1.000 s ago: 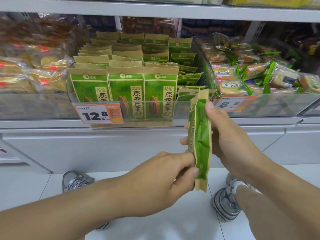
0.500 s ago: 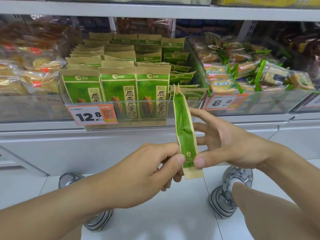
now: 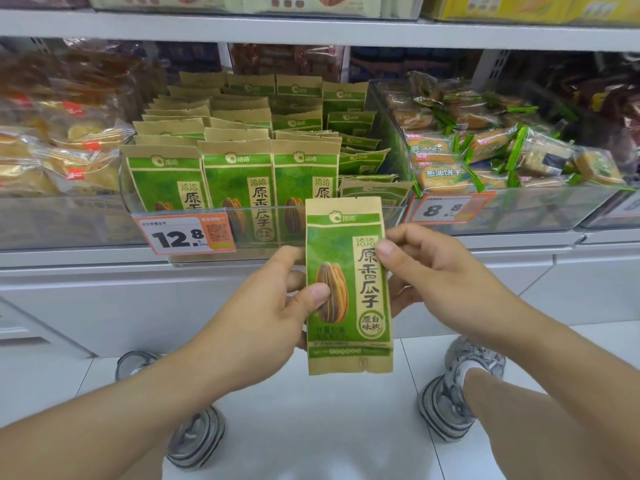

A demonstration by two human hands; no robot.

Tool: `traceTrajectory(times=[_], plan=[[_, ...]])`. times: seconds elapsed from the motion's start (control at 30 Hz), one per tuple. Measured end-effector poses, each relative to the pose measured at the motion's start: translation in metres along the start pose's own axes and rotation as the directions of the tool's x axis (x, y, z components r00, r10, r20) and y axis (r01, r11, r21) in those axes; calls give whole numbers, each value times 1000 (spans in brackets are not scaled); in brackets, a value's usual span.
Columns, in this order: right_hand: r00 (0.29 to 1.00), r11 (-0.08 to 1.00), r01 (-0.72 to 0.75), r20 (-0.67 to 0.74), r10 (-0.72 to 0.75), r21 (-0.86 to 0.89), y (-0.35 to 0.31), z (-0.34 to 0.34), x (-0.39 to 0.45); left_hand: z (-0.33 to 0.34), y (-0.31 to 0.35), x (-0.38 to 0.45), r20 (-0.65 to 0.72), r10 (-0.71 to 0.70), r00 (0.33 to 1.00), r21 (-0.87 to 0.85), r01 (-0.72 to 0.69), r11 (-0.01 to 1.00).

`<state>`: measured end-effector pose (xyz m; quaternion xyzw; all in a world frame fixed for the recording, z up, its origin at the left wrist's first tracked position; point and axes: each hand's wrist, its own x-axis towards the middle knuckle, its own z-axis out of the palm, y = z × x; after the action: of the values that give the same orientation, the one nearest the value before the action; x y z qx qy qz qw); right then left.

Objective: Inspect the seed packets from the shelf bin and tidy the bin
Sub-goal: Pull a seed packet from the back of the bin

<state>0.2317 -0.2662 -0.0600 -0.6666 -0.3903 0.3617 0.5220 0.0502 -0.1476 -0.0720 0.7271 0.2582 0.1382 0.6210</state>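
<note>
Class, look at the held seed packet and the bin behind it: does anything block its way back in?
Only the bin's clear front wall, which the packet must be lifted over. The front right slot holds lower, slumped packets.

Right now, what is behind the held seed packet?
Behind the seed packet: the bin's clear front, the shelf edge and white floor. The fingers of both hands behind it are mostly hidden.

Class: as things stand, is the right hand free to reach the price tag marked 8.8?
Probably not: the right hand pinches the seed packet, though nothing blocks the 8.8 tag.
</note>
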Motion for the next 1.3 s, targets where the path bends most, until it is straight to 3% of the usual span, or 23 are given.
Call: traceTrajectory(times=[0.13, 0.33, 0.43, 0.53, 0.67, 0.9, 1.07, 1.23, 1.3], plan=[[1000, 998, 5, 15, -6, 61, -3, 5, -4, -4, -2, 1, -47, 55, 997, 110, -50, 993], [990, 993, 88, 104, -97, 82, -4, 12, -9, 3, 11, -2, -65, 103, 993, -60, -107, 992], [978, 989, 124, 156, -136, 85, -3, 16, -11, 8, 11, -2, 4, 88, 996, -118, -87, 989], [968, 986, 128, 202, -148, 106, -2, 20, -11, 13, 8, 1, 151, 99, 984, -60, -91, 994], [956, 984, 109, 256, -143, 142, -1, 23, -11, 18, 13, -7, 166, 133, 977, -90, -119, 989], [953, 964, 23, 286, -101, 264, -3, 29, -9, 26, 10, -5, 161, -29, 987, -210, 63, 976], [964, 968, 2, 257, -68, 249, 0, 29, -7, 25, 13, -4, 173, -52, 983, -209, 89, 974], [964, 983, 45, 250, -89, 178, 0, 32, -12, 29, 23, -5, 65, 6, 998, -196, 7, 981], [960, 992, 61, 267, -88, 110, 2, 36, -16, 27, 22, -2, -43, -47, 998, -178, 38, 983]])
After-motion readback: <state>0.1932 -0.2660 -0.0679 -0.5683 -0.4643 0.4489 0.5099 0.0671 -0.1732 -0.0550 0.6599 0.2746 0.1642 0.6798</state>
